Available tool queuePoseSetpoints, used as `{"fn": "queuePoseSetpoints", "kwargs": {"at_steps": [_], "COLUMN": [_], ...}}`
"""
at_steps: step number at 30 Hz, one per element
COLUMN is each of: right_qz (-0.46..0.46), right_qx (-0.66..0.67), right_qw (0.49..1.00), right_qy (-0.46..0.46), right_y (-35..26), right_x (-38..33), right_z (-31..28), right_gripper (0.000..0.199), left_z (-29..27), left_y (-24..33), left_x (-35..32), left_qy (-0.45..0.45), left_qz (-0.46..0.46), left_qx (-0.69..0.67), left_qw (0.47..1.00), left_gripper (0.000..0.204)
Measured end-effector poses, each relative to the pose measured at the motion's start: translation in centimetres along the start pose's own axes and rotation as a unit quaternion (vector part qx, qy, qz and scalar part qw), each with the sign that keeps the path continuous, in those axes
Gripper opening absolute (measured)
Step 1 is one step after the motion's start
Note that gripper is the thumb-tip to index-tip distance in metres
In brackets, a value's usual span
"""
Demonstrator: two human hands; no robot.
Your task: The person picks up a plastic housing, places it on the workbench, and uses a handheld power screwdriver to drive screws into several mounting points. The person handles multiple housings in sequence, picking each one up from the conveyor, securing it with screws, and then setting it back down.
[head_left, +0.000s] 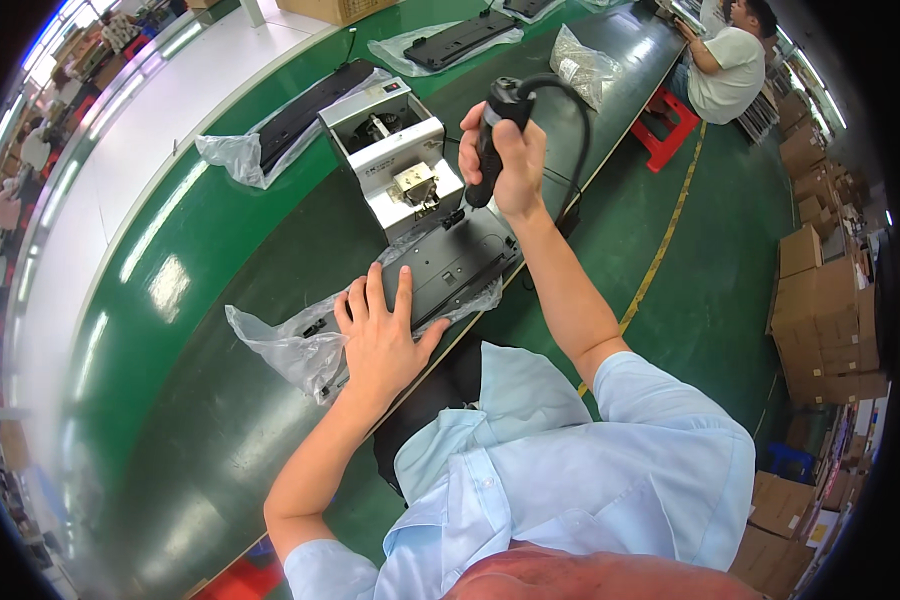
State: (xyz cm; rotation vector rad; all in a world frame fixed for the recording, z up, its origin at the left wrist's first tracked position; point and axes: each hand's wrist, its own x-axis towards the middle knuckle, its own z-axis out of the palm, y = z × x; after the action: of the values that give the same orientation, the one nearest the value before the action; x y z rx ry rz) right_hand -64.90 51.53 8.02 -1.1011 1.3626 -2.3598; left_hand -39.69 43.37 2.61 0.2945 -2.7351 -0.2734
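Observation:
In my right hand (515, 165) is a black electric screwdriver (487, 165), held upright with my fingers wrapped round its body. Its lower end is over the far right part of a long black plastic panel (450, 262); I cannot make out whether the tip touches it. My left hand (382, 335) lies flat with fingers spread on the panel's near left part, pressing on it. Beneath the panel is a clear plastic bag (300, 345), bunched out at its left end. Just behind the panel stands a silver screw feeder (390, 150) with an open top.
More black panels on clear bags, one (315, 110) behind the feeder and another (460, 40) farther back, lie on the green bench. A clear bag of small parts (582, 68) rests near the bench edge. A co-worker (730, 65) sits at far right near a red stool (665, 128). Cardboard boxes (820, 310) are stacked at right.

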Motion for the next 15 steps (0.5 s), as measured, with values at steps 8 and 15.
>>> {"fn": "queuePoseSetpoints", "kwargs": {"at_steps": [8,15], "right_qz": [-0.064,-0.013], "right_qx": [0.028,0.023], "right_qw": [0.997,0.999], "right_qy": [-0.025,-0.026], "right_y": [-0.3,-3.3], "right_x": [1.2,-3.4], "right_z": [6.1,2.8], "right_gripper": [0.069,0.078], "left_z": [-0.1,-0.1], "left_y": [0.0,-0.1], "left_x": [-0.2,-0.2], "left_qy": [0.008,0.005], "left_qz": [-0.010,-0.009], "left_qx": [0.001,0.002], "left_qw": [1.000,1.000], "left_gripper": [0.080,0.081]}}
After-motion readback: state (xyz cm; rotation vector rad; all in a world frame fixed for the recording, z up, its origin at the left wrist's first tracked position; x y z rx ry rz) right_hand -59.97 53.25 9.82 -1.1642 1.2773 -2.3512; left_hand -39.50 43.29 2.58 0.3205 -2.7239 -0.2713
